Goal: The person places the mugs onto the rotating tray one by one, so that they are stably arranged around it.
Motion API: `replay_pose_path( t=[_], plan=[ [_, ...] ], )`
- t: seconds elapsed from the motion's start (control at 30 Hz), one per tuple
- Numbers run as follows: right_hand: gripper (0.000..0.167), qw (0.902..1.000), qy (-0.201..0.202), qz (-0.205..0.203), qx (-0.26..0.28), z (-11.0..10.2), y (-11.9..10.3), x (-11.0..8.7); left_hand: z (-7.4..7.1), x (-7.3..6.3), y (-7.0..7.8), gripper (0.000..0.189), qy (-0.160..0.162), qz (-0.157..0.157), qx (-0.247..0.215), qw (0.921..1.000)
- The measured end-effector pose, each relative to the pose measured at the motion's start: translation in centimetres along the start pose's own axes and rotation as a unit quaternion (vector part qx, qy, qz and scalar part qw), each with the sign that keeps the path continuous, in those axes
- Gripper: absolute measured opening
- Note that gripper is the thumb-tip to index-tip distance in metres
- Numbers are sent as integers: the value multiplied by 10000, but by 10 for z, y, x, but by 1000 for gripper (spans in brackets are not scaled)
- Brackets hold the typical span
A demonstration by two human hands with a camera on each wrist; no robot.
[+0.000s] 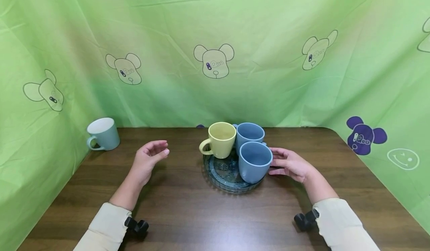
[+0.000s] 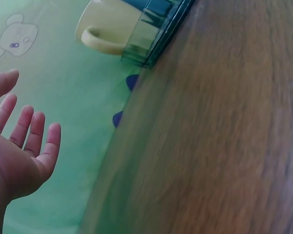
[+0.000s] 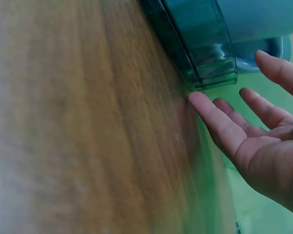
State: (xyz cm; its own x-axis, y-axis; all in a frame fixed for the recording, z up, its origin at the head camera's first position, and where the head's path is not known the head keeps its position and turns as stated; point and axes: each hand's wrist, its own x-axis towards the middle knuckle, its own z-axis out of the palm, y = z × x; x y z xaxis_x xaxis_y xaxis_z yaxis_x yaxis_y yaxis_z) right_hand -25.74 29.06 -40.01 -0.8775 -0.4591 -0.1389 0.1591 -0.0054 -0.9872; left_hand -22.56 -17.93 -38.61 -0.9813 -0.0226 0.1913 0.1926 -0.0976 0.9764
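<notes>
A round, transparent dark tray (image 1: 223, 172) sits on the table and bears a yellow mug (image 1: 221, 143) at its back left and two blue mugs, a rear blue mug (image 1: 242, 141) and a front blue mug (image 1: 252, 170). Just right of the front one is my right hand (image 1: 293, 166), its fingers spread and loosely bent. In the right wrist view the fingertips (image 3: 202, 101) come close to the tray's rim; whether they touch it I cannot tell. My left hand (image 1: 147, 160) hovers left of the tray with relaxed fingers, holding nothing.
A light blue-green mug (image 1: 106, 138) with a white inside stands at the table's far left edge. The brown wooden table (image 1: 201, 217) is bordered by a green curtain (image 1: 262, 86) printed with bear heads at the back and sides.
</notes>
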Motion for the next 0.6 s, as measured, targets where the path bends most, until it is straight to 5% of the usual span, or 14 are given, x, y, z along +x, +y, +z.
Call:
replay_pose_path(
  t=[0.6],
  plan=[
    [61, 9991, -210, 32, 372, -9, -1, 15, -26, -14, 8, 22, 383, -406, -157, 9983]
  ],
)
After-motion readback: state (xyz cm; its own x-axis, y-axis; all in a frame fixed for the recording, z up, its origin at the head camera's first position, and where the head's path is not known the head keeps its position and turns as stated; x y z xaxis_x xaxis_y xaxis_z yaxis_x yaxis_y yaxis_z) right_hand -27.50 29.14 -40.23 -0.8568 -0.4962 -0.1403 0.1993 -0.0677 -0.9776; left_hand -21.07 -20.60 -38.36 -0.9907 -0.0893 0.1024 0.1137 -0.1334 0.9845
